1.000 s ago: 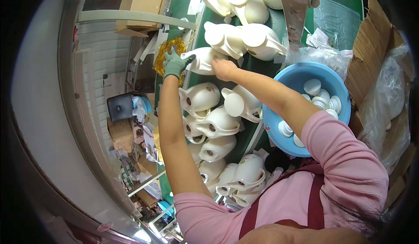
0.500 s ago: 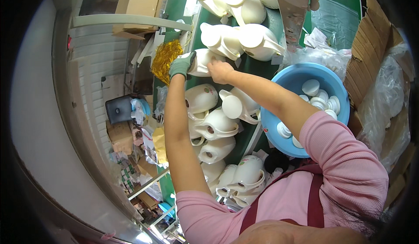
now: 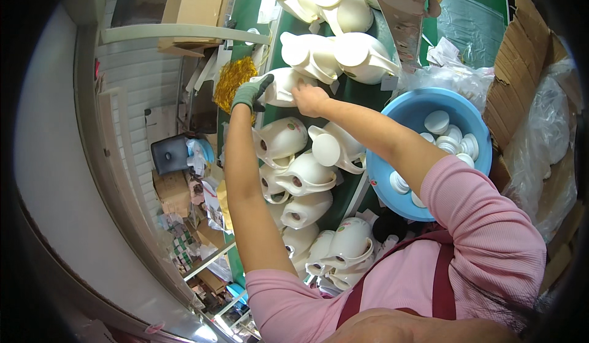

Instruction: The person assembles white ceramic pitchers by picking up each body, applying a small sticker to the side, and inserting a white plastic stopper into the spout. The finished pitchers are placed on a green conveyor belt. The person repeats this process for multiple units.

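Note:
A white plastic jug (image 3: 283,90) lies on the green work surface between my two hands. My left hand (image 3: 251,93), in a grey-green glove with dark fingertips, grips its left end, with fingers spread around that end. My bare right hand (image 3: 310,99) presses bent fingers against the jug's right side; the fingertips are partly hidden. Just beyond stand lidded white jugs (image 3: 362,58). Nearer to me, several jugs (image 3: 307,174) lie close together, some with dark round openings showing and floral prints. One lidded jug (image 3: 328,148) sits at their right.
At the right, a light blue basin (image 3: 392,107) holds several white round lids (image 3: 437,123). Behind it are clear plastic bags (image 3: 454,79) and an open cardboard box (image 3: 518,67). Gold tinsel (image 3: 234,84) hangs at the left edge, next to a pale metal rail (image 3: 184,30).
My left hand has shifted slightly left along the jug's end, its fingers spreading more, and my left forearm moved left with it. My right hand stays nearly in place.

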### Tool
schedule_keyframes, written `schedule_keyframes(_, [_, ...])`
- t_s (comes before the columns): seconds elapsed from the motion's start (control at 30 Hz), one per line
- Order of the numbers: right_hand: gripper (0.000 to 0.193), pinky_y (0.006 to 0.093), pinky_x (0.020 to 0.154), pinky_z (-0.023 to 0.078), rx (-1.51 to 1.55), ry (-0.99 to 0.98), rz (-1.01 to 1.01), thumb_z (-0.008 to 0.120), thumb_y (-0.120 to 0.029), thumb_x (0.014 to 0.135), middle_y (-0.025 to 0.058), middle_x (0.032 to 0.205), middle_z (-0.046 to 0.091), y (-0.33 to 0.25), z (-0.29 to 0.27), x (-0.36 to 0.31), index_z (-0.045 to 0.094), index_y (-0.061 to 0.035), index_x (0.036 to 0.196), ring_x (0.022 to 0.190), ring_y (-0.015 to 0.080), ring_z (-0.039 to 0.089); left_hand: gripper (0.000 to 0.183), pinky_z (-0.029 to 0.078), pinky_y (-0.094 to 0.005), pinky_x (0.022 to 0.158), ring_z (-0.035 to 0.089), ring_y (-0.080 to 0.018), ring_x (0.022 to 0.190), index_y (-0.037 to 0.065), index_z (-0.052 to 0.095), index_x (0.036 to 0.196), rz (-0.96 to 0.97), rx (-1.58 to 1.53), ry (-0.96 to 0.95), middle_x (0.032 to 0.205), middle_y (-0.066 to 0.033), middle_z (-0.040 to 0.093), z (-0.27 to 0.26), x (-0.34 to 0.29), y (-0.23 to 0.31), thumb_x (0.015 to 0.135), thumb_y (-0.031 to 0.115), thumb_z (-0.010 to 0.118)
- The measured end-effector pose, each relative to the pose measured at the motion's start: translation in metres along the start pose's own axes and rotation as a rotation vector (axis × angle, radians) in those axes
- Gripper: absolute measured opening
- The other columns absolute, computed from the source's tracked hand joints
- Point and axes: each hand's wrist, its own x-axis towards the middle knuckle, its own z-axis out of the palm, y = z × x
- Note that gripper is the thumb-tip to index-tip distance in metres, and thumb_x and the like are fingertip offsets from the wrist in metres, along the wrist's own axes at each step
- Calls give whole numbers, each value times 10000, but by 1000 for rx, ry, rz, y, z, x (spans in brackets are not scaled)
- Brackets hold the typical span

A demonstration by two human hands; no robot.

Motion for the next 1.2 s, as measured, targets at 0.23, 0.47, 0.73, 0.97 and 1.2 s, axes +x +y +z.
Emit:
schedule_keyframes(0.23, [367,512,933,523,3,7,-9,534,-310,1007,281,1265,548,5,-2,1,560,-2,1206,1141,434,602,915,633,-453,682,712,-380,970,10,594,1364,-85,-134,-8,1287,-255,620,5,7,8,735,639,808])
schedule_keyframes(0.47, [402,494,971,516,-3,-63,-32,505,-313,1021,323,1365,476,-7,-3,-1,538,-17,1291,1180,434,595,1387,505,-512,1013,568,-373,1253,1,253,1573,275,397,172,1472,-324,450,0,41,-45,533,596,953])
schedule_keyframes(0.73, [413,496,975,516,-21,-88,-15,507,-324,1023,322,1362,473,0,-9,1,531,-15,1296,1179,437,598,429,518,-337,914,670,-237,938,-15,704,1207,482,-409,275,1125,-155,737,-4,21,-18,991,347,625])
schedule_keyframes(0.97, [354,502,895,542,-84,71,-37,538,-312,995,288,1176,592,11,-5,3,562,-1,1163,1069,429,636,1011,493,-495,1007,646,-464,1132,22,577,1388,204,330,135,1218,-312,659,7,18,13,745,795,685])
schedule_keyframes(1.2, [255,469,819,582,-107,56,-62,521,-154,913,294,1130,647,5,4,6,575,-3,1111,1036,408,670,996,506,-491,997,558,-440,1212,87,427,1428,711,944,199,1339,-216,489,16,-1,-5,580,175,941])
